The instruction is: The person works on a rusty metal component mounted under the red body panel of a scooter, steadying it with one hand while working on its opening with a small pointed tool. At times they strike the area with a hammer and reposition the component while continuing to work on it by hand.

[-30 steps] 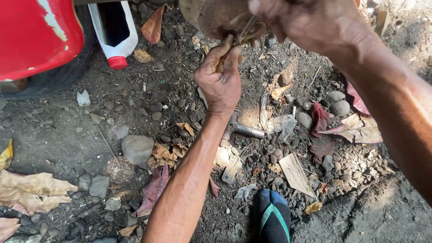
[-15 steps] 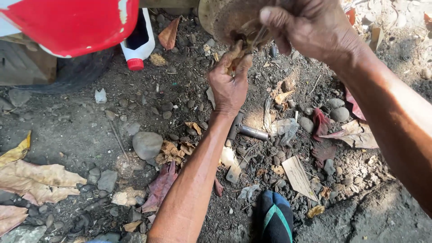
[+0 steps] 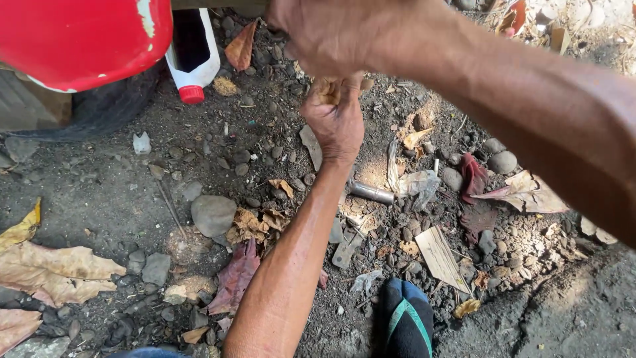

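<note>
Stony ground (image 3: 199,166) below, left hand (image 3: 338,119) pinches brown husk fibre (image 3: 326,89); right hand's (image 3: 331,33) grip unclear; next pull needs firm purchase.

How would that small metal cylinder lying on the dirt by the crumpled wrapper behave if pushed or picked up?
The metal cylinder looks rigid and smooth, so it may be slippery to pinch. Lying on its side, it could roll, though the pebbles and the crumpled wrapper touching its end would probably stop it soon. It seems dense for its size.

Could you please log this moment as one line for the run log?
left hand: pinching small tan fibrous piece | right hand: closed just above it | ground: white plastic bottle with red cap, grey stones, dry leaves
</note>
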